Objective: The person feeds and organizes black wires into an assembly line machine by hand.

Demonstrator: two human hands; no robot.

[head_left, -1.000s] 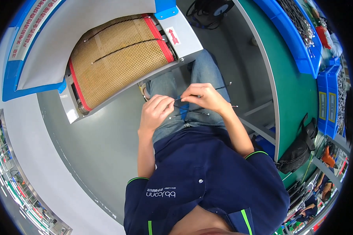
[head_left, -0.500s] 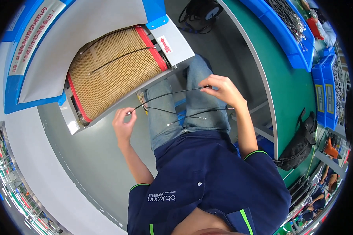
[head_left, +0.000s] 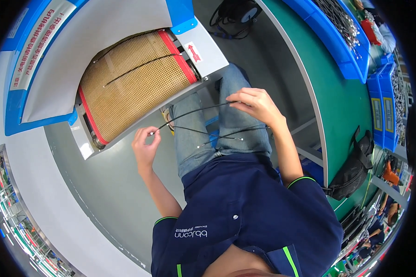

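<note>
Head view: one black cable (head_left: 189, 112) held between both hands, just off the mesh conveyor belt (head_left: 138, 99)

It bows gently along the belt's wearer side. The left hand (head_left: 144, 145), nearer the belt, pinches the white-tipped end between thumb and forefinger; the right hand (head_left: 255, 104), right of the belt, pinches toward the other end, its tip hidden. Two lap cables (head_left: 196, 131) cross on the jeans (head_left: 189, 154), also off the belt, neither hand on them. By the look of it, two belt cables (head_left: 143, 65) are already laid apart; the held one and lap pair are not. Well right of the belt, a blue bin (head_left: 354, 68) on a green table (head_left: 346, 106) holds many more.
</note>
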